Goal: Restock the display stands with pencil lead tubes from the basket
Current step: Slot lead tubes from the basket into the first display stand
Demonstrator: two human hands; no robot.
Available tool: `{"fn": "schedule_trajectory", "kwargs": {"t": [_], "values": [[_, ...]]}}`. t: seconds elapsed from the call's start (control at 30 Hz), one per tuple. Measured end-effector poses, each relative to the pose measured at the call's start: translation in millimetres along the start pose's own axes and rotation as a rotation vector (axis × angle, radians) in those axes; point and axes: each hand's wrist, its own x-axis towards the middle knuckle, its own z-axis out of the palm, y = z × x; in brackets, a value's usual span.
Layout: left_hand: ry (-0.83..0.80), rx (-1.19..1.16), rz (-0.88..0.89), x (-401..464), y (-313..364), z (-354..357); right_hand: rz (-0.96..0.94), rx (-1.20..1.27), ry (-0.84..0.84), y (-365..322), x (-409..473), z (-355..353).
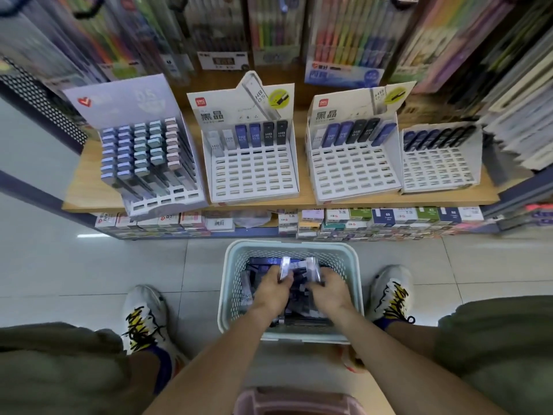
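Pale-green plastic basket (230, 295) parked on the floor tiles directly below the shelf (89, 187), between two sneakers, presumably so both arms can dip in and lift straight to the stands. Both hands down inside it: left hand (273, 287) curled round a clear tube (284, 268) held upright, right hand (329, 290) likewise wrapped round a second clear tube (312, 269) just beside the first; fingers of each bent over the tube's lower end, tips hidden under the knuckles, so grip depth hard to judge. Loose heap of dark and blue pencil lead tubes (270, 261) beneath and beyond the hands, mostly blurred and covered by wrists. Above the basket, four display stands: far-left stand (149, 163) nearly full of pastel caps; centre stand (254, 172) with only its back row filled and clear tubes at the left of that row, probably where the two held ones belong; next stand to the right (353, 172) also back row only, one blue tube leaning; far-right stand (440, 169) similar, smeared by lens blur. Empty slots tilted toward the basket, likely to ease dropping tubes in. Print on the held tubes unreadable. Pink object (299, 402) at the near edge cut off, identity unclear. Boxed stock (389, 218) under the shelf partly shadowed.
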Motion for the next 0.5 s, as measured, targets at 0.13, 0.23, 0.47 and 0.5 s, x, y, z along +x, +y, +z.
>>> {"fn": "schedule_trajectory", "kwargs": {"t": [0.13,0.23,0.47,0.5], "values": [[-0.059,-0.454,-0.110,-28,16,1,-0.218,0.095,-0.056,-22,-30,-15],[-0.074,-0.711,-0.124,-53,45,-12,-0.373,0.002,0.029,-57,-56,-32],[-0.155,-0.933,0.136,-107,116,-80,-0.634,-0.008,0.153,-156,-103,-88],[-0.154,-0.940,0.161,-117,126,-91,-0.662,-0.012,0.141,-169,-110,-94]]}}
